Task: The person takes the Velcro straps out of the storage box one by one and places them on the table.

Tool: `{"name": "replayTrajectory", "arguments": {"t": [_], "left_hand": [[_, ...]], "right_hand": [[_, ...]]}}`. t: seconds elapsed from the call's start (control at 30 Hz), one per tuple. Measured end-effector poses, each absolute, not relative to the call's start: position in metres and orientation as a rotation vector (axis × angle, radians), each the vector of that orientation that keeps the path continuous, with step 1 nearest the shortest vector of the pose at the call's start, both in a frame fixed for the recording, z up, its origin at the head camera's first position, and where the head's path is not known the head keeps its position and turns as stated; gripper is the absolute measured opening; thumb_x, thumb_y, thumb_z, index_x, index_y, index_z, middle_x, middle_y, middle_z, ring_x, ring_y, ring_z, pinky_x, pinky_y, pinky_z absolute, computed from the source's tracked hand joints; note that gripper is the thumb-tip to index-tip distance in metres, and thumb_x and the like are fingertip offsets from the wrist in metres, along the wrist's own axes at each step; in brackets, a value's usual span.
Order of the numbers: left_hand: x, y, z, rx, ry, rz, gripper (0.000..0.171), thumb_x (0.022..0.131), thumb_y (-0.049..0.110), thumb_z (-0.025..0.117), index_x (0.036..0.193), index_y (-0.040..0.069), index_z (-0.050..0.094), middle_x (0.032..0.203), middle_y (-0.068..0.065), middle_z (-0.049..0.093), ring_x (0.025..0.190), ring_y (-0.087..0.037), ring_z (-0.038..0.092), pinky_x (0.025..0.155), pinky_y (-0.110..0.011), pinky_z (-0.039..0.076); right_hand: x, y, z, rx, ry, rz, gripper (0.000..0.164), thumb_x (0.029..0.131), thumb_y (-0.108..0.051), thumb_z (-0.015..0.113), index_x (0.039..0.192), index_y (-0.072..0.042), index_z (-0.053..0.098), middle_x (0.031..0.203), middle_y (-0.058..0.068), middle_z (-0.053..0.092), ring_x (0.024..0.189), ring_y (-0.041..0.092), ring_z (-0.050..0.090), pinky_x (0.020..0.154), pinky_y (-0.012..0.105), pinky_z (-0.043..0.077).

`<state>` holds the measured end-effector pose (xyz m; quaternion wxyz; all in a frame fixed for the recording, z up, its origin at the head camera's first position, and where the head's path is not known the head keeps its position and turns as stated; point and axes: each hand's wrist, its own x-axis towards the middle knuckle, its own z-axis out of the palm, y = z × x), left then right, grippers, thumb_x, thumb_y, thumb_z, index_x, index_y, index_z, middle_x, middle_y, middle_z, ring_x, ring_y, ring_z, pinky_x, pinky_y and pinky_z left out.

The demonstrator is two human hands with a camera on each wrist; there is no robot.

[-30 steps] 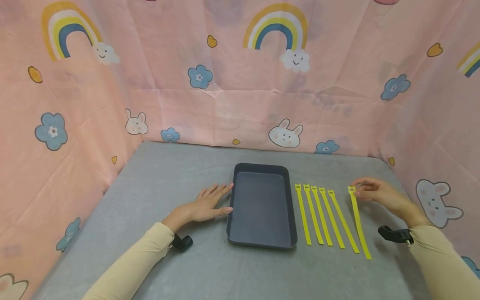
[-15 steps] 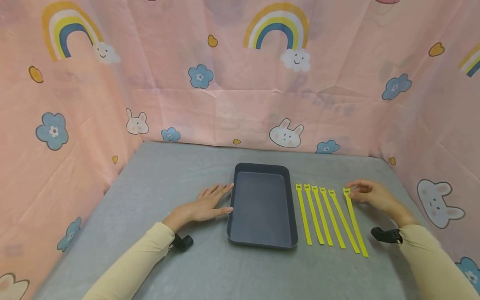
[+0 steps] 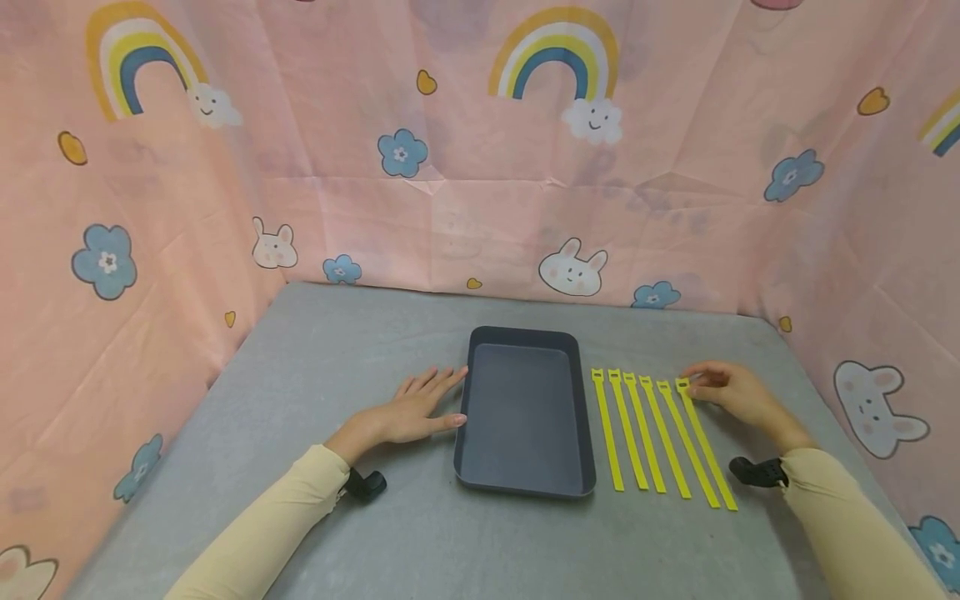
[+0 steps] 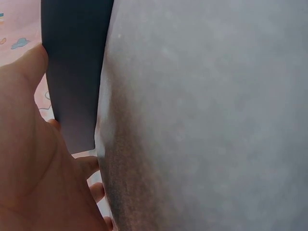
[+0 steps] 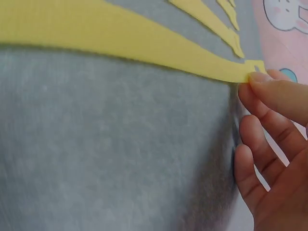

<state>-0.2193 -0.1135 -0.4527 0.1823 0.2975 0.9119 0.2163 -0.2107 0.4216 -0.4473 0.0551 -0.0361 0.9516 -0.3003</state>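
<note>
Several yellow hook-and-loop cable ties (image 3: 635, 433) lie side by side on the grey table, right of a dark grey tray (image 3: 525, 417). My right hand (image 3: 735, 393) pinches the slotted head of the rightmost cable tie (image 3: 708, 446) between thumb and fingers. In the right wrist view that cable tie (image 5: 159, 43) runs leftward from the pinch, close over the table. My left hand (image 3: 408, 410) rests with spread fingers against the tray's left side. The left wrist view shows the thumb (image 4: 33, 65) at the dark tray wall (image 4: 74, 72).
The grey table (image 3: 360, 333) is bordered at the back and sides by a pink cloth (image 3: 337, 125) printed with rainbows, rabbits and flowers. A black wrist camera sits on each wrist, the left one (image 3: 366, 485) close above the table.
My right hand has moved left with the pinched cable tie, bringing it right beside the row of others. The left hand and the tray have stayed in place.
</note>
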Motion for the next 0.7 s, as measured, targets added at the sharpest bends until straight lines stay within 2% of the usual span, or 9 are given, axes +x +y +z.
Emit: {"name": "replayTrajectory", "arguments": {"t": [0.27,0.43,0.6,0.7], "left_hand": [[-0.2185,-0.1125,-0.4526,0.84,2.572,0.618,0.082,0.096,0.069,0.039,0.159,0.037,-0.003,0.169,-0.005,0.004,0.157,-0.03,-0.004,0.124,-0.06,-0.001],[-0.2181,-0.1125,-0.4524,0.836,2.578,0.617,0.082,0.096,0.069,0.04,0.159,0.038,-0.002,0.169,-0.005,0.004,0.157,-0.03,-0.004,0.124,-0.06,-0.001],[-0.2193,-0.1124,-0.4519,0.839,2.574,0.606,0.082,0.096,0.069,0.039,0.159,0.039,-0.003,0.169,-0.004,0.004,0.157,-0.03,-0.004,0.124,-0.06,0.0],[-0.2219,-0.1124,-0.4496,0.844,2.567,0.591,0.082,0.096,0.069,0.039,0.159,0.039,-0.004,0.169,-0.005,0.004,0.157,-0.031,-0.003,0.124,-0.061,0.0]], "right_hand": [[-0.2136,0.4174,-0.4521,-0.084,2.902,-0.912,0.034,0.095,-0.025,0.067,0.122,-0.004,0.065,0.101,0.014,0.072,0.079,0.009,0.054,0.064,0.025,0.04],[-0.2134,0.4167,-0.4543,-0.091,2.923,-0.89,0.032,0.096,-0.025,0.067,0.122,-0.005,0.065,0.098,0.012,0.071,0.079,0.011,0.055,0.064,0.025,0.041],[-0.212,0.4164,-0.4523,-0.134,2.961,-0.87,0.034,0.094,-0.018,0.067,0.124,-0.004,0.062,0.09,0.01,0.065,0.072,0.01,0.052,0.06,0.025,0.042],[-0.2103,0.4117,-0.4459,-0.175,3.045,-0.823,0.034,0.094,-0.017,0.068,0.124,-0.002,0.061,0.09,0.011,0.064,0.073,0.012,0.055,0.06,0.027,0.044]]}}
